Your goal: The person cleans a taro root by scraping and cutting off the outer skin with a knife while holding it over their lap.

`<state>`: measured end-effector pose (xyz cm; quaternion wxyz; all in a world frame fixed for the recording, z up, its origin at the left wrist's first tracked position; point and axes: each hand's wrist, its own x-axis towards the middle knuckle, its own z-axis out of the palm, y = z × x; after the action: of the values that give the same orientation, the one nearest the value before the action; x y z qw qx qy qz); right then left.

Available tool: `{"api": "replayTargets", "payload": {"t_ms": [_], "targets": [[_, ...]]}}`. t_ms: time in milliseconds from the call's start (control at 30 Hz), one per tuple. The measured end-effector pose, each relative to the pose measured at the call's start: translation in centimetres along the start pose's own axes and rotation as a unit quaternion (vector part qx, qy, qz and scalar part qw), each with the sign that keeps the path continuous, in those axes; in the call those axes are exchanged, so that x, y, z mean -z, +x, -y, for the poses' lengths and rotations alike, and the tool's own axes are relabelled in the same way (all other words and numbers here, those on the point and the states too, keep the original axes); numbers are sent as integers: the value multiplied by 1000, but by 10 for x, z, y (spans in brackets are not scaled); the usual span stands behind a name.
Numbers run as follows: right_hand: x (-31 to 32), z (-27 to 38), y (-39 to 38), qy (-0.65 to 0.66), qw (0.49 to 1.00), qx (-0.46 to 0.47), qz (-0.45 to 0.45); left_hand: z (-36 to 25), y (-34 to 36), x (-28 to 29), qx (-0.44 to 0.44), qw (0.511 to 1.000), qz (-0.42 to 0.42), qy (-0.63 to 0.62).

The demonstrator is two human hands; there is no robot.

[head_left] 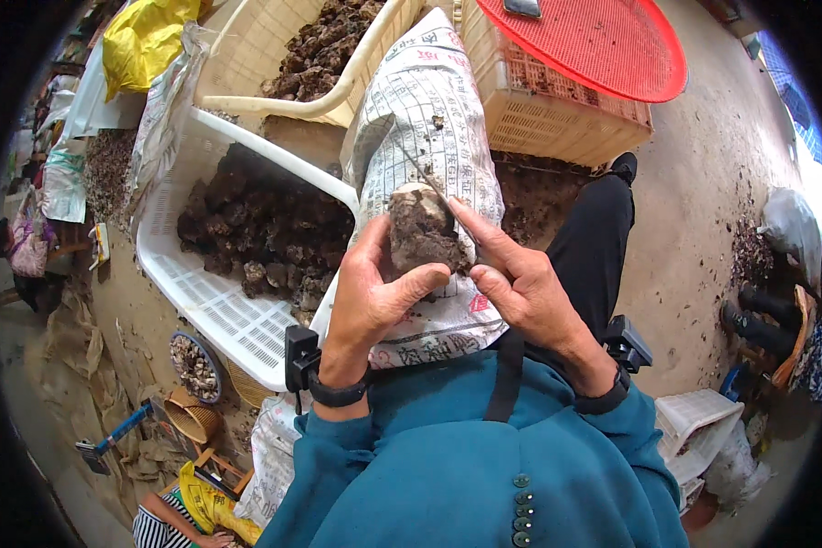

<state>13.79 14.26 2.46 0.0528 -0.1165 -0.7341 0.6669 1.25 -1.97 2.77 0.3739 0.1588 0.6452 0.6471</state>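
My left hand (372,297) is closed around a dark, soil-caked lump (420,239) that looks like a root or tuber, with a pale patch on top. My right hand (525,279) grips a thin, narrow-bladed knife (417,163), its blade slanting up and left across the lump's upper right side. The handle is mostly hidden by my fingers. Both hands are over my lap, on a white woven sack (429,100) spread across it. Just left of them, a white plastic basket (247,315) holds many similar dark lumps (256,219).
Beyond stands a cream crate (233,55) of brown lumps; to its right, a stacked crate (557,128) bears a red mesh tray (603,46). A small round basket (194,367) sits at left. Another person's arm (178,518) shows lower left. Someone's dark boots (763,320) are at right.
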Motion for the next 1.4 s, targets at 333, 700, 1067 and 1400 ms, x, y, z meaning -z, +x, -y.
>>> {"api": "replayTargets", "payload": {"t_ms": [333, 700, 1067, 1400], "targets": [[16, -9, -29, -274, 960, 44, 33, 8, 1, 6, -71, 968, -80, 227], [22, -13, -45, -292, 954, 54, 39, 5, 5, 9, -73, 965, -43, 250], [-4, -6, -37, -282, 959, 30, -29, 6, 6, -3, -88, 958, -74, 262], [1, -14, -25, -255, 961, 75, -80, 7, 2, -3, -65, 972, -69, 216]]}}
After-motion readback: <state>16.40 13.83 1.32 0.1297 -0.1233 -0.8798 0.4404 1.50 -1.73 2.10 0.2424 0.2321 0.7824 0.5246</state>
